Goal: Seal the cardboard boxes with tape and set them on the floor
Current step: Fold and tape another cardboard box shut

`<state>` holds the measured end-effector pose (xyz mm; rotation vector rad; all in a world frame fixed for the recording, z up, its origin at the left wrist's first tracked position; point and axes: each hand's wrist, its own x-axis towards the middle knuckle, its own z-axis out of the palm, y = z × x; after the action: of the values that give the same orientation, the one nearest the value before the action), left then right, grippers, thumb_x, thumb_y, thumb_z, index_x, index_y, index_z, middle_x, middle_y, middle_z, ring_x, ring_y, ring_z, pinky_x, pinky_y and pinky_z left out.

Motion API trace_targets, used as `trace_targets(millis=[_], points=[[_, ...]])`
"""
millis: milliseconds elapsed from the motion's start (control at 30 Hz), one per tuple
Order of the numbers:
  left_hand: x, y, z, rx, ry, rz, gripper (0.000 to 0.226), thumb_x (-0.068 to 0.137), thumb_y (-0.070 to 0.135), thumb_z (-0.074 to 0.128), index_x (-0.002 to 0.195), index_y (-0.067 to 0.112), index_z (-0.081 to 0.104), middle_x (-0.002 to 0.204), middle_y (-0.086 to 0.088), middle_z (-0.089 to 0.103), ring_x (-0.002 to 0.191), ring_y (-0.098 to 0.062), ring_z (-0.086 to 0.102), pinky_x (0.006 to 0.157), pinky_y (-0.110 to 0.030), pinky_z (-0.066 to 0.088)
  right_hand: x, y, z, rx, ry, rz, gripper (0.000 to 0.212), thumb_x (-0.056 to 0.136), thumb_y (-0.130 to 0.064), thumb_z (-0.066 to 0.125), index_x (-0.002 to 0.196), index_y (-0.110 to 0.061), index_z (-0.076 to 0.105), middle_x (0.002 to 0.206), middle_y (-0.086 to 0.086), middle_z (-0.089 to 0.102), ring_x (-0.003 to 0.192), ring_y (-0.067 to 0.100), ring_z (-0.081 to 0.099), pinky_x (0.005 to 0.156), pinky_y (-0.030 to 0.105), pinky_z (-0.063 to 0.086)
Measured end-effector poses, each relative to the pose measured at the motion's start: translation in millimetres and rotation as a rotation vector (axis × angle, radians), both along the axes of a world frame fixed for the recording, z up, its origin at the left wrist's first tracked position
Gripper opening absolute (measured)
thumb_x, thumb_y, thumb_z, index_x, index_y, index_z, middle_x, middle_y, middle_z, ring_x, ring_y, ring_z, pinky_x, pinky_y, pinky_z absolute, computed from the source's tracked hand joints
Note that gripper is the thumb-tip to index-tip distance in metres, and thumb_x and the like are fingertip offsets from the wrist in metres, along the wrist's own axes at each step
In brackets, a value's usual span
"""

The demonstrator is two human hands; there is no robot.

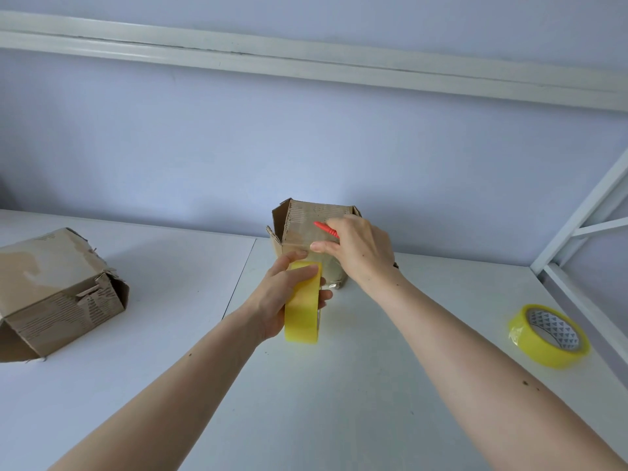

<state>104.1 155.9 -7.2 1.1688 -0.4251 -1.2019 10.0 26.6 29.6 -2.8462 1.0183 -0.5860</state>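
Left hand [289, 294] is wrapped around a yellow tape roll [303, 302], roll held on edge just in front of the small box [311, 239]. Right hand [356, 249] is closed on a red cutter [326, 228], tip pointed left across the box face, thumb pressed against the cardboard. A clear strip seems stretched from the roll up the near face of the small box; hard to be sure, film is transparent.

Small box is stood on the surface near its back edge, about centre, top flaps splayed open and up. Long axis reads as upright, opening pointed at the ceiling.

Second box [57, 294] is lain on its side toward the left edge of the surface, well apart, open end turned to the lower left, flaps torn and loose. A spare tape roll [548, 334] is lain flat near the right edge.

Progress judged early: taping of the small box is under way, strip likely about to be cut. Top flaps not closed, second box untaped, nothing set on the floor yet.
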Motion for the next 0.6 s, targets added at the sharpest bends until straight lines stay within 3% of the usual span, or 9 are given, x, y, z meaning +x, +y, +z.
trace_targets(millis=[167, 433, 600], points=[[3.7, 0.4, 2.0, 0.007, 0.016, -0.013, 0.041, 0.097, 0.011, 0.064, 0.135, 0.015, 0.049, 0.094, -0.022, 0.065, 0.069, -0.03, 0.068, 0.069, -0.041, 0.058, 5.0, -5.6, 0.9, 0.004, -0.012, -0.01, 0.044, 0.087, -0.064, 0.061, 0.103, -0.023, 0.062, 0.098, -0.003, 0.066, 0.094, 0.026, 0.064, 0.067, 0.033, 0.043], [10.5, 2.6, 16.6, 0.178, -0.046, -0.166, 0.033, 0.097, 0.02, 0.063, 0.125, 0.006, 0.055, 0.072, -0.017, 0.068, 0.055, -0.024, 0.066, 0.058, -0.031, 0.059, 4.2, -6.7, 6.4, 0.022, 0.001, -0.021, 0.047, 0.084, -0.064, 0.065, 0.103, -0.022, 0.064, 0.086, -0.006, 0.06, 0.085, 0.023, 0.062, 0.064, 0.031, 0.038], [8.0, 0.1, 9.2, 0.086, -0.03, -0.094, 0.042, 0.097, 0.01, 0.064, 0.132, 0.028, 0.048, 0.085, -0.026, 0.068, 0.063, -0.034, 0.067, 0.064, -0.04, 0.059, 4.8, -10.0, 14.3, 0.089, 0.087, -0.024, 0.055, 0.09, -0.065, 0.057, 0.123, -0.021, 0.061, 0.11, -0.001, 0.066, 0.104, 0.025, 0.062, 0.073, 0.034, 0.042]])
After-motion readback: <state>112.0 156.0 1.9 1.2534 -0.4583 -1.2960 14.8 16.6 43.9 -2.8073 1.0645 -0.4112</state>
